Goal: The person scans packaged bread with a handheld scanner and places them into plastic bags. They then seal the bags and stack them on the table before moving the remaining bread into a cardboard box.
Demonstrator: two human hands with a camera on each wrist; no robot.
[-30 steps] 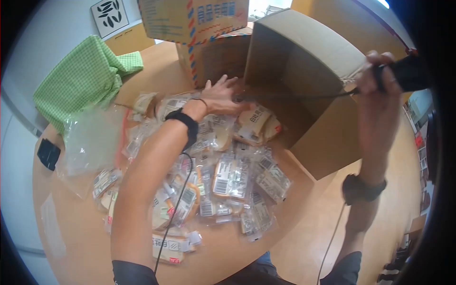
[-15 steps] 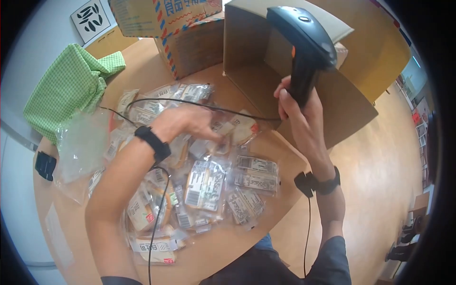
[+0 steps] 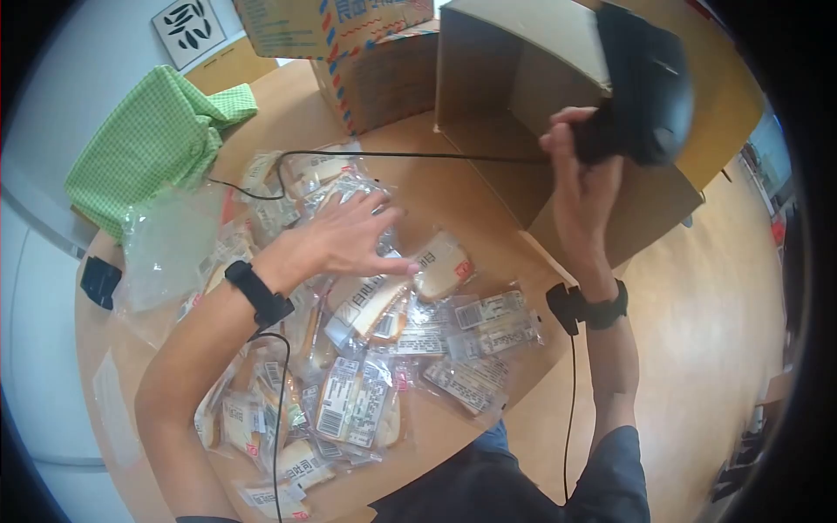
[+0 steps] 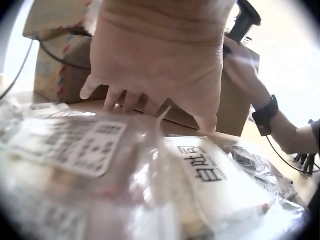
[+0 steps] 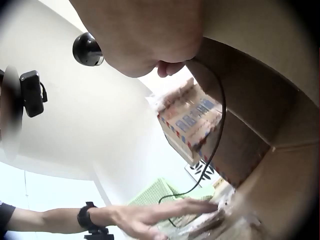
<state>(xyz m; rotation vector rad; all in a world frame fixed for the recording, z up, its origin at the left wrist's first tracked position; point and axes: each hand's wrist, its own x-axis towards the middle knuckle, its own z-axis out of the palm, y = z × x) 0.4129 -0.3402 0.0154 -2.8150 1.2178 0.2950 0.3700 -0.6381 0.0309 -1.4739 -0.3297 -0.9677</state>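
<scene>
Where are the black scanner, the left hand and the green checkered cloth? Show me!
Black scanner (image 3: 647, 91), head view: middle of its body.
Left hand (image 3: 345, 240), head view: back of the hand.
Green checkered cloth (image 3: 144, 144), head view: its broad middle part.

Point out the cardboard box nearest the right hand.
The open box directly behind the right hand, its inside showing; the two striped boxes stand farther left.

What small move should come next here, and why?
Probably the left hand should pinch a packet near its thumb: its fingers are spread and grip nothing, while the right hand holds the scanner up, away from the pile. That would likely let one packet be separated from the pile and brought to the scanner.
</scene>
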